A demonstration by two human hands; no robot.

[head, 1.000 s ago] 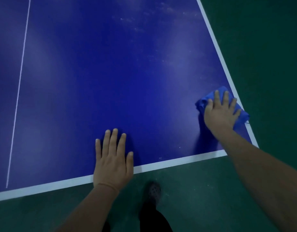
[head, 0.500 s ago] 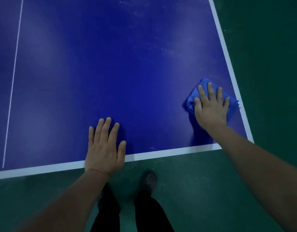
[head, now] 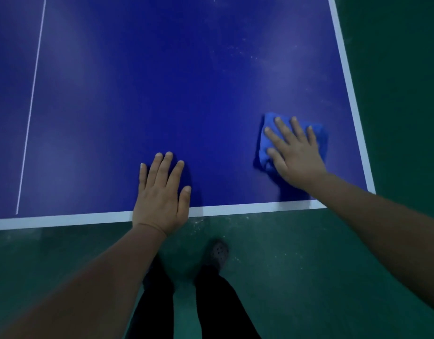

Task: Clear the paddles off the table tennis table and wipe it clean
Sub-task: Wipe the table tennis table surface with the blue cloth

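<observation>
We press our right hand [head: 298,152] flat, fingers spread, on the blue cloth [head: 266,143] near the table [head: 162,69]'s right corner — just inside the white edge line [head: 353,106]. Our left hand [head: 162,192] lies flat and open at the near edge — wide blue surface ahead.

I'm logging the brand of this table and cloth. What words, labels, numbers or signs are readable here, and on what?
None: no readable text anywhere in view.
Table: only white border and centre lines, no lettering.
Cloth under the right hand: plain blue, no visible tag.
Shoe: holes only, no logo readable.
Left hand lies flat on the table, covering no visible print.
</observation>
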